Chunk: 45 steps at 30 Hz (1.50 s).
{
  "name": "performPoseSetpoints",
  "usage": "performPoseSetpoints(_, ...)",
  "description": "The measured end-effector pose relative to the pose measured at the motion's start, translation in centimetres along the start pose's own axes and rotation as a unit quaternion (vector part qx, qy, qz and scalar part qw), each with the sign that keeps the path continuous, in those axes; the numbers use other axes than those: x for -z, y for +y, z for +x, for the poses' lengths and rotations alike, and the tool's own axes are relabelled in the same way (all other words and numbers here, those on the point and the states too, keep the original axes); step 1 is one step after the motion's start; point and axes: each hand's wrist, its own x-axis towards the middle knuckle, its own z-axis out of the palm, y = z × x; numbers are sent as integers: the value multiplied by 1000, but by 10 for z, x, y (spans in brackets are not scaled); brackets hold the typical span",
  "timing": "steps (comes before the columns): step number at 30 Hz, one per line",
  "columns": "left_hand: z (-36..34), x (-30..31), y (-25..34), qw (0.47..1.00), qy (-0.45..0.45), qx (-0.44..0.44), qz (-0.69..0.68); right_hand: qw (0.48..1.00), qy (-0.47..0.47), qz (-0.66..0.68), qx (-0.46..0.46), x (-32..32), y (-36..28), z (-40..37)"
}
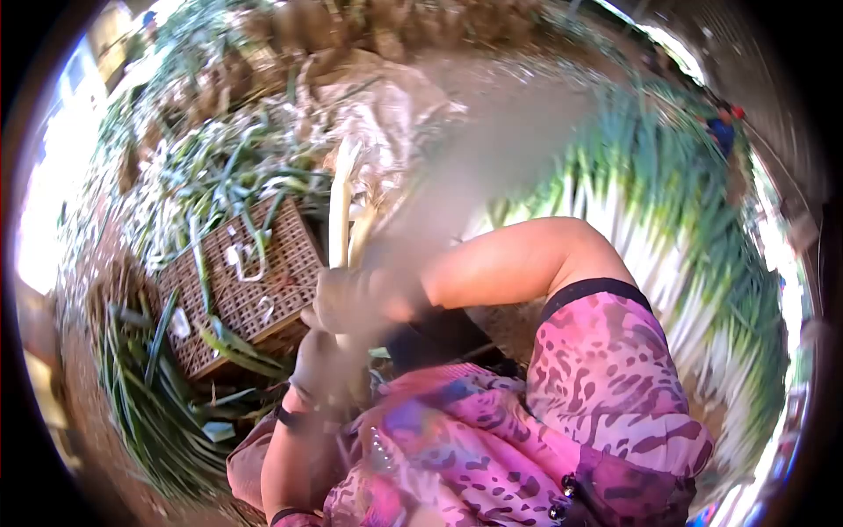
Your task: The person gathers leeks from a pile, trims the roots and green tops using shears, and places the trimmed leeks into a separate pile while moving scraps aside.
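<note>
Two pale stalks, a thick white one (340,206) and a thinner yellowish one (361,230), rise upright from my hands at the middle of the view. My right hand (362,294), in a light glove, is closed round their lower part. Just below it, my left hand (316,356), also gloved, is closed round the lower end of the stalks. A grey smear across the view blurs the right hand's fingers and part of the left hand.
A brown woven crate (255,281) with leaf scraps lies to the left. Green leaves (140,395) are heaped at lower left. Long rows of green onions (650,211) fill the right side. Crumpled sheeting (391,105) lies ahead. Another person (723,132) is at far right.
</note>
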Motion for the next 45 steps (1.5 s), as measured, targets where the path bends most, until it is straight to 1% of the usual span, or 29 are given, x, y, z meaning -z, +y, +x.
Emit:
performPoseSetpoints(2,16,-17,27,983,-37,-88,-158,998,20,-26,-48,20,13,-64)
performPoseSetpoints(3,25,-22,51,993,-65,-67,-79,995,36,-38,-80,40,12,-104)
performPoseSetpoints(4,37,-32,74,988,-60,-113,84,990,89,19,-109,47,10,-137)
performPoseSetpoints(5,49,-44,94,955,-49,-162,244,984,53,-19,-172,49,0,-160)
performPoseSetpoints(7,65,-76,123,908,-75,-234,340,979,58,31,-192,61,-17,-218)
performPoseSetpoints(9,75,-105,157,853,-92,-290,424,942,-128,260,-167,130,-15,-274)
performPoseSetpoints(11,83,-130,193,800,-95,-322,497,869,-31,406,-282,77,-16,-305)
performPoseSetpoints(12,93,-140,206,767,-73,-357,529,828,41,458,-322,106,-31,-341)
performPoseSetpoints(13,102,-149,225,707,-39,-394,586,799,73,467,-373,86,-29,-359)
performPoseSetpoints(15,110,-165,260,703,87,-477,520,742,172,492,-422,76,-35,-422)
performPoseSetpoints(17,117,-165,287,699,191,-498,477,682,306,485,-454,92,-41,-497)
performPoseSetpoints(19,122,-156,286,728,208,-480,443,638,407,380,-532,107,-53,-575)
performPoseSetpoints(20,129,-150,275,735,206,-478,435,636,377,194,-645,114,-65,-610)
performPoseSetpoints(21,134,-140,257,746,196,-447,454,559,424,240,-671,107,-72,-655)
performPoseSetpoints(24,145,-104,179,789,175,-300,507,461,398,5,-793,70,-108,-768)
performPoseSetpoints(25,146,-86,140,818,168,-277,476,343,337,45,-875,52,-125,-795)
performPoseSetpoints(26,143,-73,108,830,150,-242,480,344,277,41,-896,-9,-149,-873)
performPoseSetpoints(27,132,-60,80,837,128,-226,481,297,211,8,-931,-66,-177,-920)
performPoseSetpoints(28,125,-42,37,850,115,-165,487,243,105,63,-962,-77,-201,-909)
performPoseSetpoints(29,110,-42,22,892,110,-63,433,197,122,91,-969,-127,-232,-934)
performPoseSetpoints(30,108,-17,-30,910,80,-2,406,201,152,50,-966,-145,-243,-923)
performPoseSetpoints(31,92,-13,-46,912,79,-12,403,127,131,91,-979,-127,-233,-900)
performPoseSetpoints(32,84,-23,-47,950,74,43,302,134,133,107,-976,-121,-230,-900)
performPoseSetpoints(36,56,-28,-47,860,-100,-114,488,132,74,132,-980,-107,-230,-903)
performPoseSetpoints(38,56,-35,-76,945,-16,93,313,171,33,114,-978,-128,-237,-923)
performPoseSetpoints(40,58,-26,-106,944,-9,114,310,130,-55,144,-980,-87,-208,-887)
performPoseSetpoints(42,60,-27,-106,953,-6,150,263,83,-38,57,-994,-73,-195,-874)
performPoseSetpoints(44,52,-31,-90,965,0,202,167,194,-43,-54,-979,-62,-176,-873)
performPoseSetpoints(45,49,-26,-95,966,-30,97,236,240,-59,-88,-965,-59,-169,-875)
